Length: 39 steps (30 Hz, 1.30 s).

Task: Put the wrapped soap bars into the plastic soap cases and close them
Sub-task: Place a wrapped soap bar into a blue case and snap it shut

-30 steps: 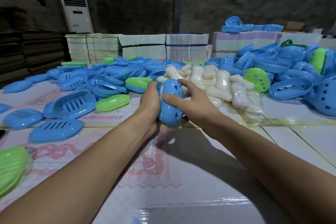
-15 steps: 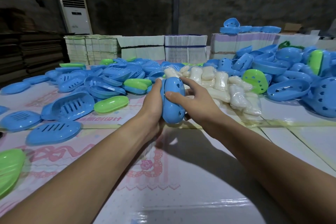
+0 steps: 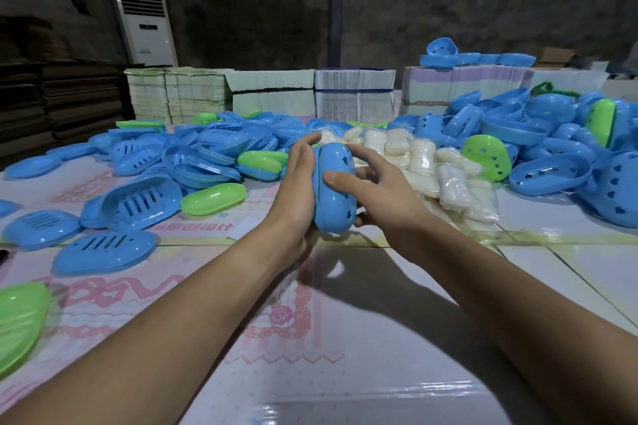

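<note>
You hold one blue soap case (image 3: pixel 334 191) up between both hands, above the table (image 3: pixel 362 338).

A moment ago your right hand (image 3: pixel 374 193) wrapped tight around the case; now its fingers have spread out and only the thumb presses the side. Your left hand (image 3: pixel 298 190) lies flat against the other side with straight fingers. I think the squeezing is done and this case is ready to put down. The case looks shut, its two halves meeting in a thin line, with small heart holes in it. No soap shows inside. More wrapped soap bars (image 3: pixel 423 162) wait just behind your hands.
</note>
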Each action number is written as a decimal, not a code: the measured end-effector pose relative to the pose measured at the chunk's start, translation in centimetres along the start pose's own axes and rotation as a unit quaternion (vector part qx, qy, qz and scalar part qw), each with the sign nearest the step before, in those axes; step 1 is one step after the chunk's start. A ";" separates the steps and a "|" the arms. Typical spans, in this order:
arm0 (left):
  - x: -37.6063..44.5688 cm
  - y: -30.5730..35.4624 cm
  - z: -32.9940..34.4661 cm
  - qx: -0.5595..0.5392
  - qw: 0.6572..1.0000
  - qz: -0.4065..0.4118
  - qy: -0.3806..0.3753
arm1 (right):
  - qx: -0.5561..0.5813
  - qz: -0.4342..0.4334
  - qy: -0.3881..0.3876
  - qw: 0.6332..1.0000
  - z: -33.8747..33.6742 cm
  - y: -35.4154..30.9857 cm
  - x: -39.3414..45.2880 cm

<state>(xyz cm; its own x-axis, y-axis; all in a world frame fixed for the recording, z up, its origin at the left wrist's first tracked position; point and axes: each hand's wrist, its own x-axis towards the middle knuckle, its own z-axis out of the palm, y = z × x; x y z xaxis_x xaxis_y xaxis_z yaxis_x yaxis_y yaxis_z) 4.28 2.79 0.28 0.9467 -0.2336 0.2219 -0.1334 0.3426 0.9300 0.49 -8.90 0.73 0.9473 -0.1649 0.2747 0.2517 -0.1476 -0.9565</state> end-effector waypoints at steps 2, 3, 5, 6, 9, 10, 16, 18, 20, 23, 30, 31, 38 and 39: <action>-0.3 0.2 0.1 0.012 0.999 0.036 0.003 | 0.004 0.000 0.000 1.000 -0.1 -0.1 0.0; -0.3 0.1 0.1 0.023 0.998 0.049 0.005 | 0.005 0.001 0.000 1.000 -0.1 -0.2 0.0; -0.3 0.0 0.0 0.043 0.997 0.066 0.003 | 0.003 0.004 -0.001 1.000 -0.1 -0.2 -0.1; -0.2 0.0 -0.1 0.048 0.997 0.066 -0.001 | 0.003 0.007 -0.002 1.000 -0.1 -0.2 -0.1; -0.1 0.1 -0.1 0.050 0.997 0.059 -0.009 | 0.013 0.018 -0.006 1.000 0.0 0.0 -0.1; 0.0 0.1 -0.2 0.054 0.997 0.060 -0.007 | 0.015 0.021 -0.009 1.000 0.0 0.0 -0.1; 0.4 -0.2 -0.4 0.051 0.997 0.061 0.001 | 0.031 0.041 -0.011 0.999 0.1 0.2 0.0; 0.5 -0.3 -0.4 0.048 0.997 0.060 0.007 | 0.032 0.042 -0.011 0.999 0.2 0.2 0.0; 0.5 -0.4 -0.3 0.044 0.997 0.060 0.009 | 0.033 0.043 -0.008 0.999 0.2 0.2 0.1; 0.6 -0.3 -0.3 0.048 0.997 0.064 0.009 | 0.035 0.040 -0.005 0.999 0.1 0.2 0.2; 0.7 -0.2 -0.4 0.064 0.996 0.063 0.027 | 0.038 0.048 -0.015 0.998 0.3 0.3 0.1; 0.7 -0.2 -0.3 0.067 0.995 0.063 0.026 | 0.037 0.049 -0.016 0.998 0.3 0.3 0.1; 0.6 -0.3 -0.4 0.068 0.996 0.059 0.020 | 0.046 0.056 -0.011 0.997 0.5 0.3 0.1; 0.6 -0.3 -0.4 0.068 0.996 0.059 0.019 | 0.046 0.057 -0.010 0.997 0.5 0.3 0.1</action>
<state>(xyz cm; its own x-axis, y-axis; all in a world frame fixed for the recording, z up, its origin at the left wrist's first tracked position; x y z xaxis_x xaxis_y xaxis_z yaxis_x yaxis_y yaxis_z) 4.98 2.92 0.04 0.9321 -0.1629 0.3236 -0.2810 0.2389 0.9295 0.79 -8.53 0.42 0.9742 -0.1567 0.1627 0.1586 -0.0384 -0.9866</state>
